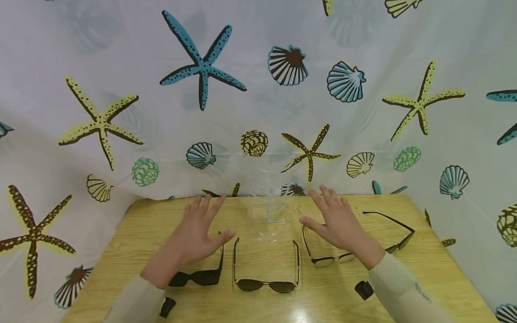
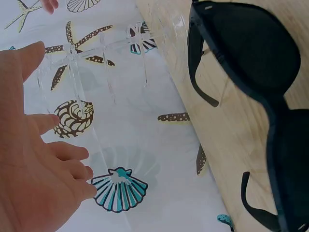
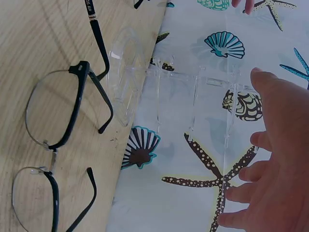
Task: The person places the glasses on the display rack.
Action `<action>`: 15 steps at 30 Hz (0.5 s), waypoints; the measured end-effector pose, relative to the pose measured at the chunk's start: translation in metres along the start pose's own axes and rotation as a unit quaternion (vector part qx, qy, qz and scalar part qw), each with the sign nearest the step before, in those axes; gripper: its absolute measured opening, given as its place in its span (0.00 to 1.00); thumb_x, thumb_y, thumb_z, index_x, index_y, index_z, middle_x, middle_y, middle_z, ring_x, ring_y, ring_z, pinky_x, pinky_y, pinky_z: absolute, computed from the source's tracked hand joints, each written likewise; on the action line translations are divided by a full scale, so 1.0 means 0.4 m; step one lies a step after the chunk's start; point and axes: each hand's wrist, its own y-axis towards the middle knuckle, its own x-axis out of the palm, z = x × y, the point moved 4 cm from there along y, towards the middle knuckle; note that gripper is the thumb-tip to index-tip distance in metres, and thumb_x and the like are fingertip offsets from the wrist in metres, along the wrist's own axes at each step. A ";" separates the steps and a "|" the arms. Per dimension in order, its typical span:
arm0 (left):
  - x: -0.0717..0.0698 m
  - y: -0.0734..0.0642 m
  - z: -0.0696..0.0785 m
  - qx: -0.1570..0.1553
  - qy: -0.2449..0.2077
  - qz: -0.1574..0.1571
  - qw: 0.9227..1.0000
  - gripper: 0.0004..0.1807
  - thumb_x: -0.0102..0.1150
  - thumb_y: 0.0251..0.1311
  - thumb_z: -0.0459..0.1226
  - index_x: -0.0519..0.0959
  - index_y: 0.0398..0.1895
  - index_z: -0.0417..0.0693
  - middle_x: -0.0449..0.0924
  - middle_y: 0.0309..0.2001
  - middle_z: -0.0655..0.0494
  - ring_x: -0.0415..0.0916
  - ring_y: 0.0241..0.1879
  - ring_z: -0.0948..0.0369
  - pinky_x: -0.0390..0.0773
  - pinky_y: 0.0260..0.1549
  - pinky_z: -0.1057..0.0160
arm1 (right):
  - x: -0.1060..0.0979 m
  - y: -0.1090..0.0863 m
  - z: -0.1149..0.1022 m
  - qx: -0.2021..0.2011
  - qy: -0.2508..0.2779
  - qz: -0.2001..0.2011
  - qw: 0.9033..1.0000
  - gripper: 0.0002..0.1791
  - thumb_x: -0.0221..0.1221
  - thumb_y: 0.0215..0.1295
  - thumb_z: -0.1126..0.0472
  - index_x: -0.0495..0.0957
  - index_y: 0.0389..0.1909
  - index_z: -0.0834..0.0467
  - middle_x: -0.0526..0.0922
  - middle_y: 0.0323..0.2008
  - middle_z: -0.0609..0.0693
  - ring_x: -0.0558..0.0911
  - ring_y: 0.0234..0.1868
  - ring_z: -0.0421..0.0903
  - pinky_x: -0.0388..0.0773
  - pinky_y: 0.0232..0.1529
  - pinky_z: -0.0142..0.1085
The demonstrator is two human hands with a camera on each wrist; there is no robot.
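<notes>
My left hand (image 1: 194,235), fingers spread, hovers over black thick-framed sunglasses (image 1: 206,277) on the left of the table. Those sunglasses (image 2: 256,43) loom large in the left wrist view. My right hand (image 1: 341,226) is likewise spread, above half-rim eyeglasses (image 1: 323,262) with clear lenses. Both hands hold nothing. Between them, toward the back, stands a transparent tiered display stand (image 1: 269,220) on a round base. In the right wrist view the stand (image 3: 195,104) shows several crossbars. Aviator sunglasses (image 1: 250,285) lie with temples unfolded at the front centre.
Another pair of dark glasses (image 1: 401,241) lies at the table's right, partly behind my right forearm. The wooden table (image 1: 278,309) ends at the back against a white cloth (image 1: 242,112) printed with starfish and shells. Small black devices (image 1: 364,290) sit at my wrists.
</notes>
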 end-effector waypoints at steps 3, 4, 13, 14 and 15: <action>0.010 -0.016 0.007 -0.003 -0.032 -0.004 0.999 0.50 0.55 0.72 0.64 0.46 0.88 0.58 0.46 0.83 0.29 0.39 0.82 0.29 0.44 0.75 0.24 | 0.005 -0.011 -0.006 -0.005 0.011 -0.002 1.000 0.47 0.57 0.76 0.34 0.54 0.85 0.55 0.54 0.82 0.68 0.56 0.82 0.70 0.54 0.76 0.72; 0.015 -0.021 0.010 -0.002 -0.040 -0.006 0.999 0.50 0.55 0.72 0.64 0.47 0.88 0.58 0.46 0.83 0.29 0.39 0.82 0.29 0.44 0.75 0.23 | 0.008 -0.015 -0.008 -0.006 0.015 -0.003 1.000 0.47 0.57 0.76 0.34 0.54 0.85 0.55 0.54 0.82 0.68 0.56 0.82 0.70 0.54 0.76 0.72; 0.048 -0.064 0.045 0.012 -0.095 -0.001 0.995 0.47 0.58 0.73 0.61 0.52 0.87 0.57 0.61 0.81 0.40 0.60 0.79 0.36 0.67 0.69 0.29 | 0.040 -0.054 -0.022 -0.013 0.057 -0.012 0.998 0.46 0.57 0.76 0.36 0.53 0.86 0.51 0.53 0.83 0.66 0.59 0.81 0.70 0.58 0.75 0.71; 0.052 -0.068 0.049 0.017 -0.099 0.001 0.995 0.46 0.58 0.73 0.61 0.53 0.86 0.56 0.63 0.80 0.41 0.64 0.77 0.37 0.69 0.69 0.32 | 0.043 -0.059 -0.025 -0.012 0.065 -0.013 0.998 0.46 0.57 0.76 0.36 0.53 0.85 0.51 0.54 0.83 0.66 0.60 0.80 0.70 0.59 0.74 0.71; 0.056 -0.072 0.052 0.019 -0.108 -0.001 0.994 0.46 0.58 0.73 0.61 0.53 0.86 0.56 0.71 0.75 0.41 0.75 0.70 0.42 0.70 0.69 0.34 | 0.046 -0.064 -0.027 -0.011 0.074 -0.015 0.997 0.46 0.57 0.76 0.36 0.53 0.86 0.51 0.54 0.83 0.66 0.60 0.80 0.71 0.60 0.74 0.71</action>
